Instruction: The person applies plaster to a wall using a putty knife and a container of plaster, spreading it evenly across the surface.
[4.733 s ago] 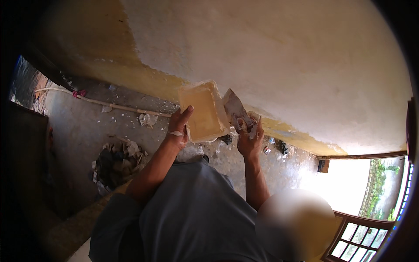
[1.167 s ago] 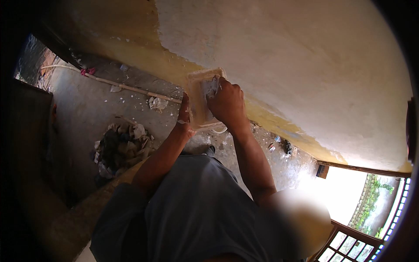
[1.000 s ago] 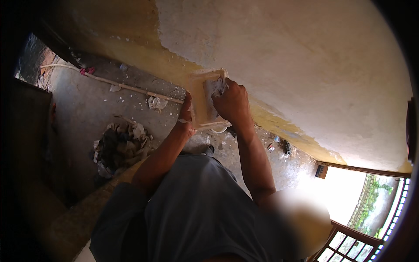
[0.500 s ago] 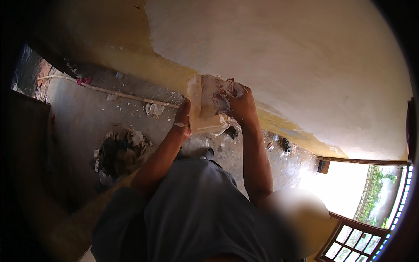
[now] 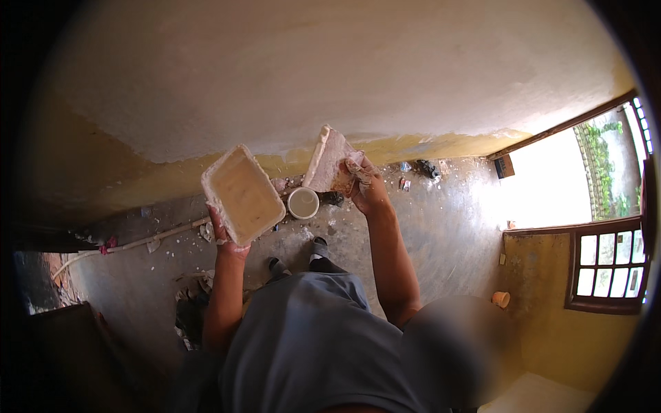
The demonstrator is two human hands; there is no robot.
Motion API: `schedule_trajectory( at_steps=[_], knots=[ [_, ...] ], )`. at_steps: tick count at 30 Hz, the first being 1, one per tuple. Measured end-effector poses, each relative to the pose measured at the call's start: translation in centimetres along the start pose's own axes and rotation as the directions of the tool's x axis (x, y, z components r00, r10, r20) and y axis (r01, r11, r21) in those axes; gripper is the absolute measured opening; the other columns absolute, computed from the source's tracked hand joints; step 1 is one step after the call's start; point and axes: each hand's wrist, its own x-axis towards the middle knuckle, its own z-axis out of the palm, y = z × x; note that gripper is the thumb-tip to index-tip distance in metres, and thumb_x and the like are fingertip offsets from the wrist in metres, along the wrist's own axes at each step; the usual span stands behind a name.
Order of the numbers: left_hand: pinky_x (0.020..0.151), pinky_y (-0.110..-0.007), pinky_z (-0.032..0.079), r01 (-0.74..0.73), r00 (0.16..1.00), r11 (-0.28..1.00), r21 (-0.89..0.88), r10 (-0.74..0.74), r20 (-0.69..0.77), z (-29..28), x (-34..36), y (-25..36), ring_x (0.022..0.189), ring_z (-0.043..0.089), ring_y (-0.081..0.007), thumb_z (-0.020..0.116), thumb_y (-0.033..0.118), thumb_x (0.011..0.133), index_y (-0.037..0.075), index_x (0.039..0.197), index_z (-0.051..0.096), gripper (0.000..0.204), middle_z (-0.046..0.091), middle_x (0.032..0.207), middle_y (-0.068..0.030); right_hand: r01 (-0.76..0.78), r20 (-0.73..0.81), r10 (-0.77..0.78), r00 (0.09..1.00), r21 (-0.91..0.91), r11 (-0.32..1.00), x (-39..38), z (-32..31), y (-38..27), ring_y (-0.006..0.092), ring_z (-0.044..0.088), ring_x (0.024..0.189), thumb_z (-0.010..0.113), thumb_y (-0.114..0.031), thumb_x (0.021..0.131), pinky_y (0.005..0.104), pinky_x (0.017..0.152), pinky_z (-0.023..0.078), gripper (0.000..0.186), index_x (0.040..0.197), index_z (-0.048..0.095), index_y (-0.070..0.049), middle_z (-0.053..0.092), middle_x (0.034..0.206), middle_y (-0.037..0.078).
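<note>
My left hand (image 5: 224, 233) is closed on the side of a rectangular plastic tub (image 5: 264, 177), tilted so its inside shows. A cream coating covers the inside, and white paste crusts the rim. To its right, my right hand (image 5: 372, 191) grips a broad putty scraper (image 5: 329, 164) with a wide flat blade. Thick pale paste lines the blade's far left edge, and more is smeared over my fingers. Tub and scraper are apart, both held in front of the wall (image 5: 344, 76), which is pale above and yellow lower down.
A round white bucket (image 5: 303, 204) stands on the floor between my arms, beyond my feet (image 5: 318, 248). A long pole (image 5: 162, 237) lies at left, near a dark heap of sacks (image 5: 191, 310). Paste specks dot the floor (image 5: 441, 227). A window (image 5: 609, 261) is at right.
The scraper has come out of the tub and moved apart from it. The tub has moved left and turned to show its inside. My view has swung, bringing the bucket into sight.
</note>
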Motion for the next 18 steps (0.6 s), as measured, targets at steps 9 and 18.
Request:
schedule_trajectory(
  at_steps=[9,18],
  knots=[
    [0.095,-0.048,0.037,0.005,0.982,0.999,-0.034,-0.011,-0.189,-3.5,-3.8,0.0,0.115,0.045,-0.0300,0.052,0.047,0.078,0.013,0.131,0.036,0.065,0.045,0.128,-0.0079,0.154,-0.222,-0.163,0.961,-0.058,0.986,2.5,-10.4,-3.7,0.0242,0.060,0.075,0.058,-0.008,0.080,0.0373,0.056,0.053,0.022,0.100,0.051,-0.002,0.058,0.093,0.010],
    [0.093,-0.047,0.039,-0.224,0.951,0.973,-0.051,0.207,-0.229,-7.7,-6.4,1.9,0.114,0.045,-0.0298,0.048,0.044,0.081,0.011,0.131,0.033,0.062,0.044,0.128,-0.0103,-0.209,0.074,0.202,0.977,0.104,0.972,8.9,2.8,5.1,0.0256,0.060,0.088,0.055,-0.007,0.083,0.0395,0.071,0.054,0.028,0.109,0.049,0.001,0.057,0.101,0.012]
  ],
)
